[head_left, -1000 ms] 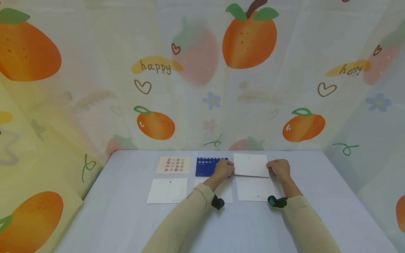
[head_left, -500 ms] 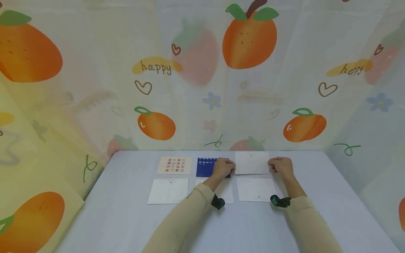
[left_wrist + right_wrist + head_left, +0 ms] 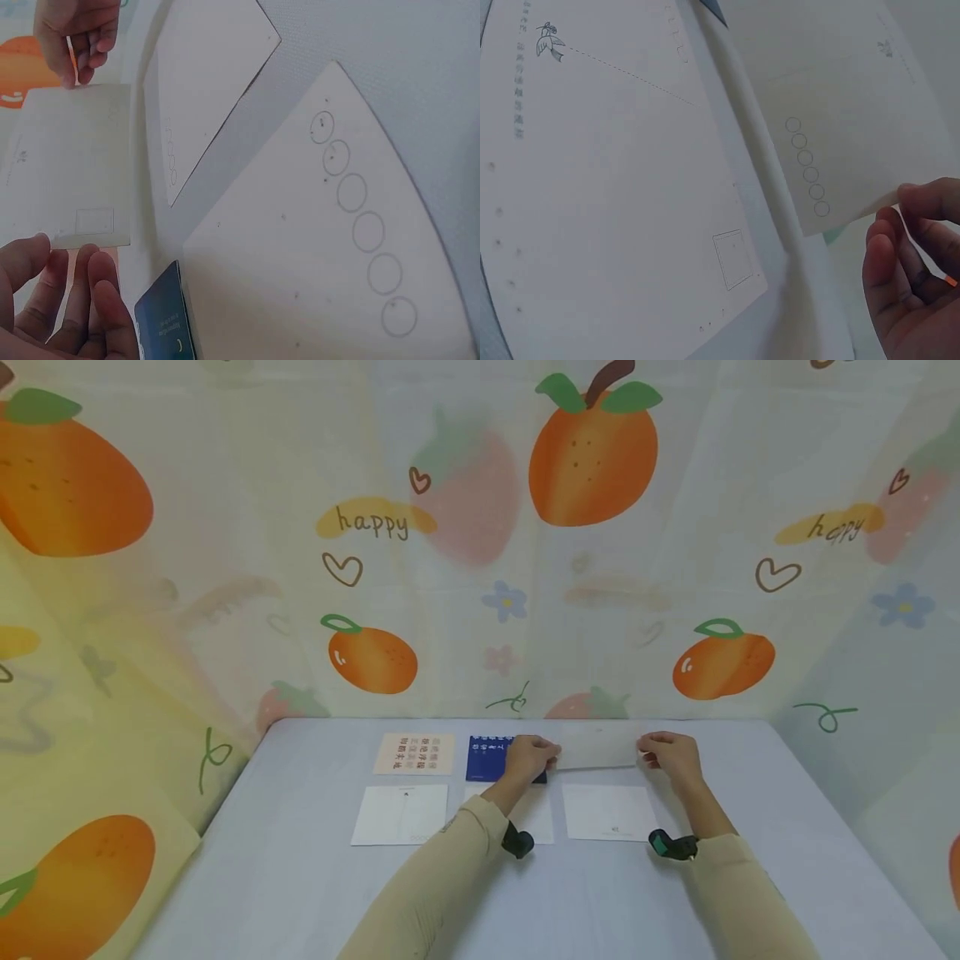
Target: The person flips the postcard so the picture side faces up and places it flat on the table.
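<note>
My left hand (image 3: pixel 529 758) and right hand (image 3: pixel 673 757) pinch opposite short edges of a white postcard (image 3: pixel 597 752). It is tilted up off the back of the table, bottom edge toward me. In the left wrist view the held postcard (image 3: pixel 71 169) shows a stamp box near the left thumb; a row of printed circles shows in the right wrist view. A dark blue postcard (image 3: pixel 487 760), partly covered by the left hand, lies left of it. In front, a white postcard (image 3: pixel 611 812) with a small bird print lies flat.
A cream postcard (image 3: pixel 413 753) with red and black characters lies at the back left. In the front row are a white postcard (image 3: pixel 400 815) and another white postcard (image 3: pixel 534 815), the latter partly behind the left sleeve. A fruit-print curtain (image 3: pixel 465 568) borders the table's back edge.
The held postcard has tipped from facing me to a steeper, foreshortened angle, its face darkening. My right hand has shifted slightly to the right; the left has hardly moved. The other cards stay put.
</note>
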Motion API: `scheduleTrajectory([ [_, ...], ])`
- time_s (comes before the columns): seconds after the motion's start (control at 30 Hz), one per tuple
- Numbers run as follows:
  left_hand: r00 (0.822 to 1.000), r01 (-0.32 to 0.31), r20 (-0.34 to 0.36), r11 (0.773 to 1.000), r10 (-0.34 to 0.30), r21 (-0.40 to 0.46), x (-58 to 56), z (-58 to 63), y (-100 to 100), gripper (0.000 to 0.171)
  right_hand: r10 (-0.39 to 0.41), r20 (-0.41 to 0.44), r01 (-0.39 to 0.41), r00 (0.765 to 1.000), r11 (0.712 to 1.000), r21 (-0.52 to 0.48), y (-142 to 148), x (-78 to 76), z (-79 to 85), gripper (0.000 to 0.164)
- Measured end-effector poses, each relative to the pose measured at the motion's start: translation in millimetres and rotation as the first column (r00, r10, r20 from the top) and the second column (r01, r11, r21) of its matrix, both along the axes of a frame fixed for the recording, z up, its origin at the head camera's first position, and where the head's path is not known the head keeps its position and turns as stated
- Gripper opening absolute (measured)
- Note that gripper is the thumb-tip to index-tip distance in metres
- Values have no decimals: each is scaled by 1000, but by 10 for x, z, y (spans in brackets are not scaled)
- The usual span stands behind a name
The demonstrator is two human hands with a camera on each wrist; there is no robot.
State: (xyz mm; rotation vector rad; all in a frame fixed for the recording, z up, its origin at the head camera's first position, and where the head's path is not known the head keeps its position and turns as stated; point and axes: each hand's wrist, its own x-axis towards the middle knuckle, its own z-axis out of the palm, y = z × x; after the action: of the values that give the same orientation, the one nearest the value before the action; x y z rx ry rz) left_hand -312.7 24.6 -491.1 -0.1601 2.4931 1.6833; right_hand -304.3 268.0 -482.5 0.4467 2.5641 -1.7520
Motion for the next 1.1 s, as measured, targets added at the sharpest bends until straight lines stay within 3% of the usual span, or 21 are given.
scheduleTrajectory([
  [0.13, 1000, -9, -3, 1000, 9, 23, -13, -7, -6, 19, -12, -14, 12, 1000, 999, -39, 11, -7, -34, 37],
  [0.27, 1000, -9, 21, 994, 7, 107, -31, -18, -14, 20, -19, -28, 17, 999, 997, -71, 16, 8, -37, 37],
  [0.57, 997, -37, 82, 958, 14, 286, -62, -64, -41, 26, -13, -36, 9, 999, 996, -89, 32, 34, -27, 38],
  [0.83, 995, -50, 96, 938, 18, 342, -76, -36, -51, 31, -22, -31, 17, 999, 987, -161, 45, 37, -47, 50],
  [0.97, 995, -58, 102, 934, 23, 354, -74, -27, -49, 33, -42, -24, 36, 999, 973, -227, 30, 44, -40, 59],
  [1.1, 993, -72, 117, 928, 31, 366, -66, -28, -44, 31, -53, -20, 44, 998, 953, -299, 19, 68, -37, 57],
])
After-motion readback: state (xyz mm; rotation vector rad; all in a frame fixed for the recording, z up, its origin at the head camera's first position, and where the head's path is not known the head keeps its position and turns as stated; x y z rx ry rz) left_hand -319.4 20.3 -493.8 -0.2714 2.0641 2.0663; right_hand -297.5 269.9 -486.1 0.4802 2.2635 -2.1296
